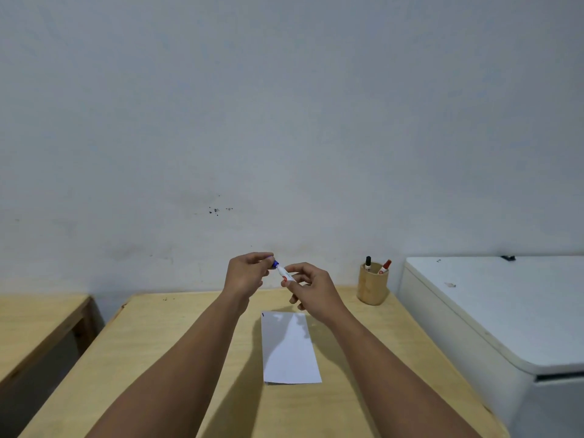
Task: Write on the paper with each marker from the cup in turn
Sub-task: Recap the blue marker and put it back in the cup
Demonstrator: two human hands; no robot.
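Observation:
Above the far end of the wooden table (pixel 177 358) I hold a white marker (pixel 283 273) with a blue cap (pixel 275 264) between both hands. My right hand (pixel 311 287) grips the marker's barrel. My left hand (pixel 248 273) pinches the blue cap at its end. A white sheet of paper (pixel 289 349) lies on the table below my hands, with a short blue mark (pixel 263 315) at its top left corner. A tan cup (pixel 373 284) stands at the table's far right corner, holding a black-capped marker (pixel 368 263) and a red-capped marker (pixel 385 266).
A white chest-like appliance (pixel 505 311) sits close against the table's right edge. A second wooden table (pixel 34 324) stands to the left across a narrow gap. A pale wall rises directly behind the table.

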